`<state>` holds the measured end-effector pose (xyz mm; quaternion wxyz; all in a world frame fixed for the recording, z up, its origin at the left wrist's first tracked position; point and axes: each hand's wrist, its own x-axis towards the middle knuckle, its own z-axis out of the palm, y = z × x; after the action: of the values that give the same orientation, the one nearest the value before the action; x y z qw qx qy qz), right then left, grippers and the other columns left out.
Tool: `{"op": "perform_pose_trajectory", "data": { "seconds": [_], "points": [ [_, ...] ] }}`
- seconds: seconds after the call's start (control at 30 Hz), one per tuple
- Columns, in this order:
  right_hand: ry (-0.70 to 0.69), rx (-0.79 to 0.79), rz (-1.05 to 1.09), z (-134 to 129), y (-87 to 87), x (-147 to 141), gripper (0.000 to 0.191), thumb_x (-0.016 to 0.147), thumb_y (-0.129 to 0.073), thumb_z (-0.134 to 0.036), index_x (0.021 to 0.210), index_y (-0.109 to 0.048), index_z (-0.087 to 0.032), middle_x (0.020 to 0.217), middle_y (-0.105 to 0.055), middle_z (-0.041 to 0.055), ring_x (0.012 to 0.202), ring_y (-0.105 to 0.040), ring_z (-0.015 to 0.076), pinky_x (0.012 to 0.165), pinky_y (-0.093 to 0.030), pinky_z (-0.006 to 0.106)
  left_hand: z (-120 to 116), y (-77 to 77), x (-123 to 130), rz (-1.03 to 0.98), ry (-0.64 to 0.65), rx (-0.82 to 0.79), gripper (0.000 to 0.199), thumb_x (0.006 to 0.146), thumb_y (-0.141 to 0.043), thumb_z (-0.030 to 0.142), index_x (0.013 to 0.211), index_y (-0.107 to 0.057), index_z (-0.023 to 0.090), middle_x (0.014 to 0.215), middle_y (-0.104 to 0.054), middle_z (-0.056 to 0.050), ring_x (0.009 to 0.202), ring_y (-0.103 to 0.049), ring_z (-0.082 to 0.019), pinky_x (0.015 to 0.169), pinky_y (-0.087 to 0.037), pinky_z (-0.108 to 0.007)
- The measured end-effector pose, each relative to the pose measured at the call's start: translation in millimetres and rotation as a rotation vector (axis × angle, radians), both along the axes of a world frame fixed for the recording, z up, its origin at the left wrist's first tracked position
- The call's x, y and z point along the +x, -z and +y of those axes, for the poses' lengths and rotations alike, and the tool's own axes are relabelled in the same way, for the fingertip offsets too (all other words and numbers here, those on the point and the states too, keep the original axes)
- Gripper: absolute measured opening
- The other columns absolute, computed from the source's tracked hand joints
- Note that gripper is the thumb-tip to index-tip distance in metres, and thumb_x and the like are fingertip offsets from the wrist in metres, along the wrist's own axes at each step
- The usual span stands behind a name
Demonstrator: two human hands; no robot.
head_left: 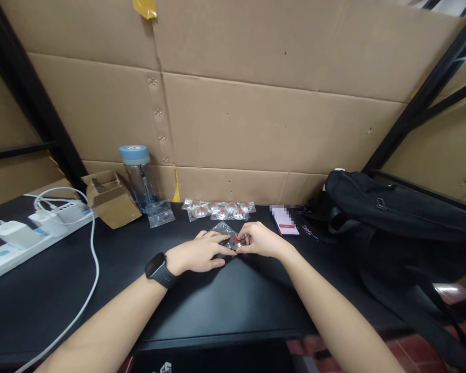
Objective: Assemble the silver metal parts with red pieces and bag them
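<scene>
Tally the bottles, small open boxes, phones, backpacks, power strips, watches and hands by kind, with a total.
Bottle: 1
Open box: 1
Phone: 1
Backpack: 1
Power strip: 1
Watch: 1
Hands: 2 (left hand, right hand)
Total: 8

1. The scene is taken in by one camera, worn on the person's head and aimed forward and down.
2. The surface (202,305) is seen from above its near edge, which is shown low in the frame.
3. The left hand (202,253) and right hand (262,240) are placed near mid-frame, within arm's reach.
4. The cardboard wall (236,124) is faced beyond, across the upper half.
5. A wide span is covered, from power strip (0,264) to black bag (373,202).
</scene>
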<state>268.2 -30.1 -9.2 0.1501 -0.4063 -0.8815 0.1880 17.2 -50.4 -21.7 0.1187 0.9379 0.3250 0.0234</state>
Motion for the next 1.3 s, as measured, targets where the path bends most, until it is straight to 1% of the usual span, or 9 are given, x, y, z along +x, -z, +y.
{"op": "perform_pose_trajectory", "data": {
  "seconds": [0.13,0.23,0.33,0.47,0.7,0.8,0.9,1.17,1.3],
  "points": [
    [-0.057,-0.084,0.053,-2,-1.9,0,0.020,0.078,-0.077,-0.021,0.098,-0.076,-0.016,0.091,-0.071,0.0050,0.069,-0.066,0.0136,0.064,-0.050,0.022,0,1.0,0,-0.023,0.013,0.013,0.048,0.092,-0.062,0.032,0.137,-0.058,0.049,0.160,-0.040,-0.001,0.144,-0.039,-0.034,0.114,-0.030,-0.056],
    [-0.061,-0.046,0.072,-1,-0.1,-2,0.017,0.080,-0.074,-0.013,0.096,-0.076,-0.017,0.090,-0.071,0.0037,0.070,-0.065,0.0125,0.067,-0.049,0.022,0,3.4,-1,-0.045,0.015,0.011,0.050,0.091,-0.062,0.031,0.137,-0.057,0.050,0.159,-0.042,-0.001,0.146,-0.037,-0.034,0.114,-0.029,-0.056],
    [0.022,0.090,0.055,0,5.9,-6,0.018,0.076,-0.081,-0.017,0.092,-0.074,-0.020,0.088,-0.069,0.0010,0.073,-0.062,0.0130,0.069,-0.045,0.023,1,4.4,-2,-0.062,0.030,0.015,0.049,0.091,-0.062,0.029,0.136,-0.058,0.050,0.163,-0.036,0.000,0.146,-0.035,-0.035,0.114,-0.028,-0.056],
    [0.152,0.243,0.024,0,16.3,-15,0.028,0.075,-0.085,-0.025,0.097,-0.067,-0.024,0.100,-0.066,0.0007,0.088,-0.061,0.0164,0.070,-0.040,0.024,1,1.7,-4,-0.078,0.034,0.026,0.047,0.091,-0.062,0.025,0.132,-0.063,0.048,0.164,-0.034,0.001,0.147,-0.033,-0.034,0.115,-0.027,-0.056],
    [0.263,0.346,-0.028,-1,25.5,-30,0.026,0.083,-0.076,-0.031,0.105,-0.062,-0.025,0.104,-0.065,0.0031,0.089,-0.061,0.0190,0.069,-0.040,0.027,1,-2.7,-5,-0.099,0.039,0.032,0.041,0.091,-0.061,0.021,0.121,-0.070,0.049,0.162,-0.036,0.004,0.148,-0.030,-0.033,0.115,-0.028,-0.057],
    [0.209,0.325,-0.029,-3,22.6,-28,0.025,0.086,-0.073,-0.032,0.107,-0.062,-0.026,0.106,-0.066,0.0024,0.086,-0.062,0.0180,0.067,-0.040,0.026,4,-4.3,-8,-0.138,0.037,0.024,0.033,0.091,-0.062,0.024,0.113,-0.075,0.046,0.156,-0.046,0.003,0.147,-0.032,-0.031,0.118,-0.027,-0.055],
    [0.150,0.296,-0.006,-3,19.0,-24,0.026,0.085,-0.073,-0.032,0.108,-0.062,-0.026,0.107,-0.067,0.0015,0.084,-0.063,0.0167,0.068,-0.040,0.026,8,-5.7,-12,-0.140,0.035,-0.012,0.029,0.089,-0.066,0.026,0.107,-0.077,0.045,0.155,-0.047,0.004,0.147,-0.033,-0.031,0.119,-0.026,-0.055],
    [0.265,0.317,0.050,6,29.0,-30,0.021,0.083,-0.072,-0.028,0.100,-0.061,-0.024,0.104,-0.064,0.0023,0.091,-0.061,0.0193,0.076,-0.044,0.028,5,-8.6,-10,-0.104,0.006,-0.013,0.039,0.083,-0.067,0.020,0.108,-0.076,0.048,0.162,-0.034,0.008,0.150,-0.021,-0.038,0.117,-0.019,-0.065],
    [0.055,0.207,0.153,11,19.9,-17,0.027,0.083,-0.075,-0.031,0.105,-0.061,-0.023,0.104,-0.062,0.0025,0.088,-0.059,0.0173,0.078,-0.046,0.027,8,-13.2,-10,-0.203,0.027,0.008,0.036,0.078,-0.061,0.010,0.099,-0.076,0.035,0.151,-0.048,0.002,0.142,-0.037,-0.030,0.117,-0.028,-0.050]
  ]
}}
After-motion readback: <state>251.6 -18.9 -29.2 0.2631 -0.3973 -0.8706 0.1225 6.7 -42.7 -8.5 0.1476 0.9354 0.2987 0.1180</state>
